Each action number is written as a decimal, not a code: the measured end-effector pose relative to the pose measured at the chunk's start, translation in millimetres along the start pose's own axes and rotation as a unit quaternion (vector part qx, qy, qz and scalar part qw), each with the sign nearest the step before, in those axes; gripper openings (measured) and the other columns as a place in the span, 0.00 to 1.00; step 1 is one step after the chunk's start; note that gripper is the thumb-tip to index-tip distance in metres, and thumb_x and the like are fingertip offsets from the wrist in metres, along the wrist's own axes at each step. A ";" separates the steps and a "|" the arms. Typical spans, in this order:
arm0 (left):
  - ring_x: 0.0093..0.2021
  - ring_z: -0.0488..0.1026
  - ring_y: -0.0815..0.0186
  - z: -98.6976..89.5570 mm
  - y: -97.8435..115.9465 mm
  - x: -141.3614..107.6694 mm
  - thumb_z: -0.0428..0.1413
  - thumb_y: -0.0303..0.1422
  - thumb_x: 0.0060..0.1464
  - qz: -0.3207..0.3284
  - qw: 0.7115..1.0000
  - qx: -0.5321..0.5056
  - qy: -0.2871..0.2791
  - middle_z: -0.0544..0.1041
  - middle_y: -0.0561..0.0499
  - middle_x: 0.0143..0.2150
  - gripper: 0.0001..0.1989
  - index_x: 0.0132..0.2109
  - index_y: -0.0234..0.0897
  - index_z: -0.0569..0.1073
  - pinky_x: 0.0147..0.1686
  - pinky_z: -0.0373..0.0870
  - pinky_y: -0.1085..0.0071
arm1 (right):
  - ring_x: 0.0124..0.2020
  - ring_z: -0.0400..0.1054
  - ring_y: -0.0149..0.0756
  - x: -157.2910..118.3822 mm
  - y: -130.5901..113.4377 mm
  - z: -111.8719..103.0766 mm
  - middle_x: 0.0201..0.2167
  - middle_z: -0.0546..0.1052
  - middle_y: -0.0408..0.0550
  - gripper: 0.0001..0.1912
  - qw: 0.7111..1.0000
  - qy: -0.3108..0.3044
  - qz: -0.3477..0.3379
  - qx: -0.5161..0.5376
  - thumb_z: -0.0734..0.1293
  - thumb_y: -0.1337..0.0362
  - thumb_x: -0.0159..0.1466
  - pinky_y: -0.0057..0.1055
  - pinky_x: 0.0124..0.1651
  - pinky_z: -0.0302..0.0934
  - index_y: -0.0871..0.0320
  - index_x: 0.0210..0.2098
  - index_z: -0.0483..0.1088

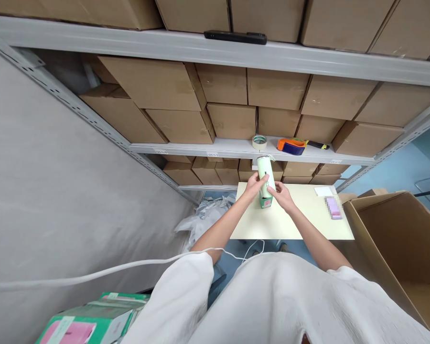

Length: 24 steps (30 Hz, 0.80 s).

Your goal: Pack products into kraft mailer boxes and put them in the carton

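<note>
Both my hands are wrapped round a pale green tumbler (265, 167) with a small loop at its lid, tilted slightly above the table. My left hand (255, 185) grips its left side, thumb across the front. On the lower right side, my right hand (282, 195) closes on it with fingers and thumb. Directly under the tumbler's base is a small green box (265, 202) with a pink patch; whether the tumbler's lower end is inside it I cannot tell. The cream tabletop (290, 222) lies beneath.
A tape roll (259, 142) and an orange-and-blue tape dispenser (291, 146) sit on the shelf edge, beneath stacked cardboard boxes (232, 122). An open carton (376, 253) stands at right. Green boxes (103, 313) are lower left. A white cable (136, 264) crosses at left.
</note>
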<state>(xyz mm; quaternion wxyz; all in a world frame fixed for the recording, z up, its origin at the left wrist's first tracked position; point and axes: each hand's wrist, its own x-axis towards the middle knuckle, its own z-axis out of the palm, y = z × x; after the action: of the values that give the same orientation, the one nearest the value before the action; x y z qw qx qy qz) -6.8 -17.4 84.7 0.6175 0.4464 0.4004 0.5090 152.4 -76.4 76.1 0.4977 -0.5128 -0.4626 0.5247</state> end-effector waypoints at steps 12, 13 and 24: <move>0.50 0.80 0.54 2.9 5.2 -1.5 0.77 0.49 0.44 -0.024 1.000 0.012 0.000 0.84 0.43 0.49 0.30 0.48 0.37 0.78 0.52 0.75 0.61 | 0.56 0.76 0.50 -6.1 -2.1 -0.6 0.56 0.81 0.56 0.41 1.000 -0.013 0.019 -0.004 0.78 0.31 0.55 0.45 0.57 0.74 0.56 0.54 0.76; 0.50 0.80 0.54 2.7 5.4 -1.1 0.77 0.48 0.44 -0.021 1.000 0.015 0.004 0.84 0.43 0.49 0.30 0.48 0.37 0.78 0.52 0.75 0.61 | 0.56 0.76 0.50 -6.2 -2.5 -0.8 0.57 0.81 0.56 0.41 1.000 -0.014 0.021 -0.005 0.78 0.31 0.54 0.45 0.57 0.74 0.55 0.54 0.76; 0.50 0.80 0.51 3.8 7.0 1.1 0.75 0.52 0.46 -0.041 0.999 0.015 0.016 0.83 0.40 0.51 0.32 0.50 0.36 0.78 0.51 0.75 0.58 | 0.56 0.74 0.50 -6.1 -4.4 -0.8 0.55 0.80 0.58 0.37 0.997 0.019 0.027 -0.069 0.78 0.37 0.56 0.44 0.56 0.73 0.56 0.53 0.75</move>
<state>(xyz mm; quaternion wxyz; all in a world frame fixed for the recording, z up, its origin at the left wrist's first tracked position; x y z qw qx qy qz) -4.8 -16.3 92.4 0.6246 0.4303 0.4360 0.4844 153.3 -82.2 80.9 0.4551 -0.5680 -0.4743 0.4951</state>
